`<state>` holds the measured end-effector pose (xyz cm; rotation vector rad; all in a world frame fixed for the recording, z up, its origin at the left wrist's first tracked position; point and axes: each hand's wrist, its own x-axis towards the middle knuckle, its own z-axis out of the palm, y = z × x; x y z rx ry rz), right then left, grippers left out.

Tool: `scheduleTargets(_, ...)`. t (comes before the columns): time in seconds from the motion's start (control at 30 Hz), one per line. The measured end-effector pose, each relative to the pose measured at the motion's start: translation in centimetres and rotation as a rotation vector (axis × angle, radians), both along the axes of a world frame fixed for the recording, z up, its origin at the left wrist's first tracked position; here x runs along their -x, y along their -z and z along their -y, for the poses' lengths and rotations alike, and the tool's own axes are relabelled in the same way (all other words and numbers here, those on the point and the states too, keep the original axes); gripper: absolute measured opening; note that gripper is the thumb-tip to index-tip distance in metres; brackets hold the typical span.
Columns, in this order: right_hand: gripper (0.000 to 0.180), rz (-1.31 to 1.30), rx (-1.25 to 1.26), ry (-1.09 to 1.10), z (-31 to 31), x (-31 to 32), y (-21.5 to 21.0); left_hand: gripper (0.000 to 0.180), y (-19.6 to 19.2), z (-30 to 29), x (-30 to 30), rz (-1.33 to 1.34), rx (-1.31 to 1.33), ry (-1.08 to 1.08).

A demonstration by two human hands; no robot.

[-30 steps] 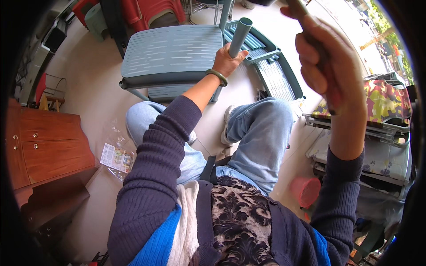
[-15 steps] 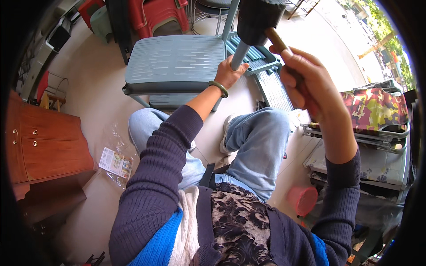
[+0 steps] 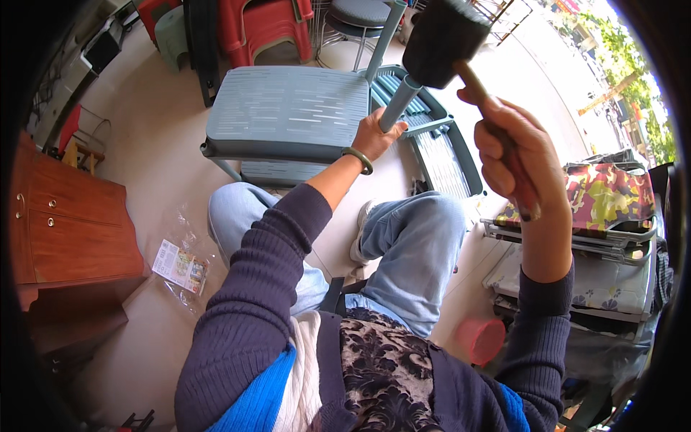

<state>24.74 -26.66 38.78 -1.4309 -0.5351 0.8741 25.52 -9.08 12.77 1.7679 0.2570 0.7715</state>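
My left hand (image 3: 377, 136) is wrapped round a grey-blue tube (image 3: 397, 104) that stands up at the right side of a grey-blue slotted plastic shelf (image 3: 288, 104). A second tube (image 3: 386, 36) rises from the shelf's far right corner. In my right hand (image 3: 512, 147) is the wooden handle of a mallet with a black head (image 3: 445, 42). The head hangs above and a little right of the tube's open upper end, apart from it. Another slotted shelf panel (image 3: 448, 162) and a tray holding several loose tubes (image 3: 410, 101) lie on the floor just right of my left hand.
Red plastic stools (image 3: 270, 32) and a round grey stool (image 3: 358, 18) stand at the back. To the left are a wooden cabinet (image 3: 86, 230) and a clear bag with a printed sheet (image 3: 180, 266). Folded camouflage-covered furniture (image 3: 608, 194) and a pink basket (image 3: 481, 341) are at right.
The mallet head has lifted off the tube's top and moved up to the right, uncovering the open end. My left hand keeps its grip on the tube. The view has shifted slightly.
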Motion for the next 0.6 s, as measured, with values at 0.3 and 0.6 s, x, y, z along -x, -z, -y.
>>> scheduleTargets(0.3,0.033,0.036,0.129,0.045,0.1,0.4,1.6,0.038,-0.2,0.4,0.1,-0.001,-0.053,-0.008)
scheduleTargets(0.6,0.042,0.060,-0.183,0.194,2.4,0.2,7.3,0.055,4.8,-12.1,10.5,-0.002,-0.633,-0.649)
